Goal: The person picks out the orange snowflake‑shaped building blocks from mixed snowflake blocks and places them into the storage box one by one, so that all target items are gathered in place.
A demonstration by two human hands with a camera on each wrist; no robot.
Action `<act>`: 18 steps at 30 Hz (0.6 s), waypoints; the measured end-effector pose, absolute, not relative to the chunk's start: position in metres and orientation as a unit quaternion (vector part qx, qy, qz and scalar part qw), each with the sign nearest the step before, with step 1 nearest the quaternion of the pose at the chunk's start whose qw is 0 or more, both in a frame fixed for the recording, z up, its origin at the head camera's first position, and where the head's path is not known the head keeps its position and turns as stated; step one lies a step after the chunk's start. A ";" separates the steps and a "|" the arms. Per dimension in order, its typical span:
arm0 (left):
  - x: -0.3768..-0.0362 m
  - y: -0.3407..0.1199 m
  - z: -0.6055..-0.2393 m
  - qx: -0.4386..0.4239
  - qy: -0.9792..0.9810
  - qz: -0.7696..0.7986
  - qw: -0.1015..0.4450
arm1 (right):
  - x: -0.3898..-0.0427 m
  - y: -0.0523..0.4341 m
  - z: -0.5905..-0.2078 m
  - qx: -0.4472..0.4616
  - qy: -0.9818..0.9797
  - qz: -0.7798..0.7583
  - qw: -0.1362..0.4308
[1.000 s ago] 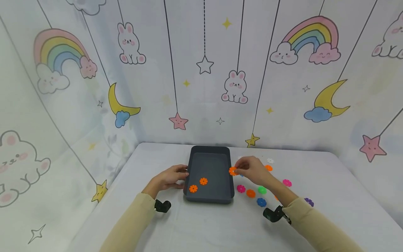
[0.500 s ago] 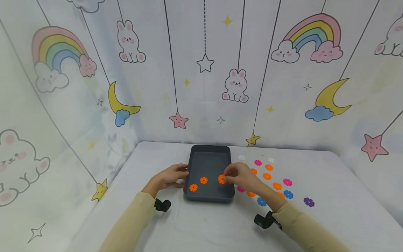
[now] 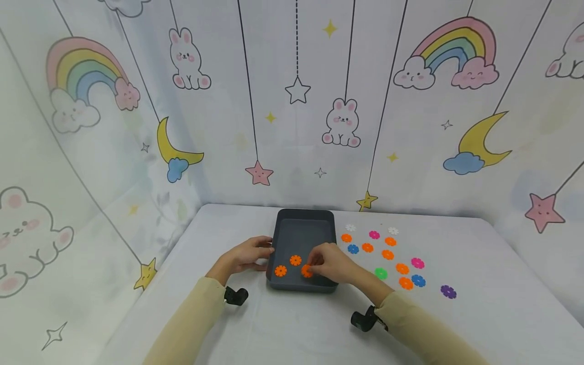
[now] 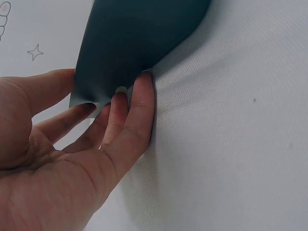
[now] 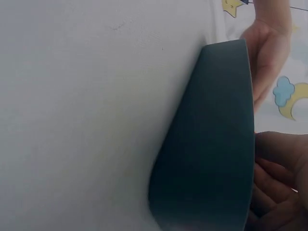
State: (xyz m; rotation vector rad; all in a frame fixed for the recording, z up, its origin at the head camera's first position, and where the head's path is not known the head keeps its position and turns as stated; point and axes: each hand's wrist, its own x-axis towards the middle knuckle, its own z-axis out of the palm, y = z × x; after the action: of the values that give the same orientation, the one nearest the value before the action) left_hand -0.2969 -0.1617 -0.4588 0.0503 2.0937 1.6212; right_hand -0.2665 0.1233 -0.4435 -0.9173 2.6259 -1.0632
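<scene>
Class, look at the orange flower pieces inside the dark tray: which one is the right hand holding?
The nearest-right orange piece, pinched by the right hand; the other two orange pieces lie untouched in the tray.

I see the tray (image 3: 303,230) at frame centre on the tabletop (image 3: 292,324); two discs (image 3: 288,266) lie inside, the scattered discs (image 3: 388,255) to its right.

A child's play corner — cartoon rainbow-and-bunny backdrop (image 3: 296,101) hung around a white-clothed table (image 3: 479,284) of bright flower pieces (image 3: 388,254).
</scene>
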 end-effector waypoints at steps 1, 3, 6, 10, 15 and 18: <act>-0.297 -0.162 -0.459 0.019 0.766 0.594 0.244 | -0.267 0.121 -0.445 -0.312 0.880 -0.348 0.084; -0.297 -0.162 -0.459 0.019 0.765 0.596 0.243 | -0.267 0.116 -0.448 -0.324 0.880 -0.335 0.087; -0.296 -0.162 -0.460 0.018 0.763 0.598 0.243 | -0.269 0.112 -0.450 -0.336 0.880 -0.324 0.087; -0.296 -0.162 -0.461 0.019 0.763 0.598 0.245 | -0.271 0.108 -0.453 -0.335 0.886 -0.310 0.082; -0.297 -0.162 -0.459 0.020 0.761 0.601 0.244 | -0.275 0.107 -0.456 -0.331 0.891 -0.300 0.086; -0.297 -0.163 -0.459 0.022 0.760 0.602 0.245 | -0.277 0.107 -0.457 -0.328 0.892 -0.297 0.092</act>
State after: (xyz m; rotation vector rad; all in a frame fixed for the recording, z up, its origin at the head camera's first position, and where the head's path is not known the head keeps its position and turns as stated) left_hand -0.2973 -0.1628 -0.4589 0.0592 2.0750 1.6431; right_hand -0.2770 0.1067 -0.4567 -0.9738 2.6503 -0.8828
